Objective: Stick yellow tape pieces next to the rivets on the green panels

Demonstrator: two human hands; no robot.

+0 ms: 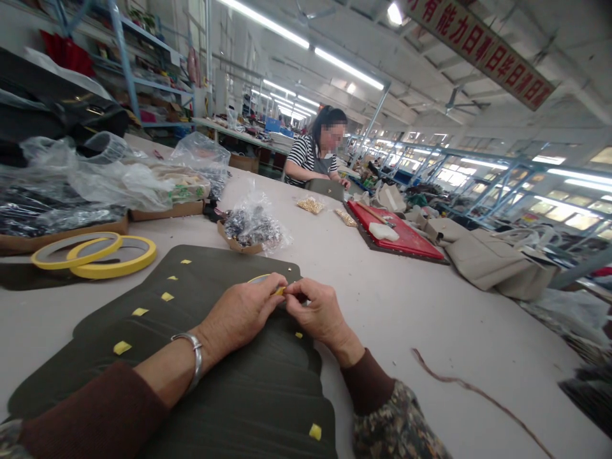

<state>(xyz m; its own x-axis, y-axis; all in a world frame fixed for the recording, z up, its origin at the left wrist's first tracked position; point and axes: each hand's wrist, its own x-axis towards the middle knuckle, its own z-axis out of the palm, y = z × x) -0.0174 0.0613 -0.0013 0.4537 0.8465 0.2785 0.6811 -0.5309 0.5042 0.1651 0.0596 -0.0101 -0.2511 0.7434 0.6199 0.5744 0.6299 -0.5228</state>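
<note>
A dark olive panel (224, 389) lies flat on the table in front of me, with several small yellow tape pieces (122, 347) stuck on it. My left hand (243, 309), with a silver bangle at the wrist, is closed on a roll of yellow tape (259, 278), mostly hidden by the fingers. Close beside it, my right hand (318, 312) is closed in a pinch at the tape's end. Both hands are over the far right part of the panel, near a small metal stud (289, 269).
Two yellow tape rolls (115, 258) overlap at the left. Beyond the panel sits a plastic bag of small dark parts (253, 223). A red board (406, 236) and beige bags (497, 258) lie to the right, and a brown cord (459, 381) nearer. Across the table, a person (318, 153) works.
</note>
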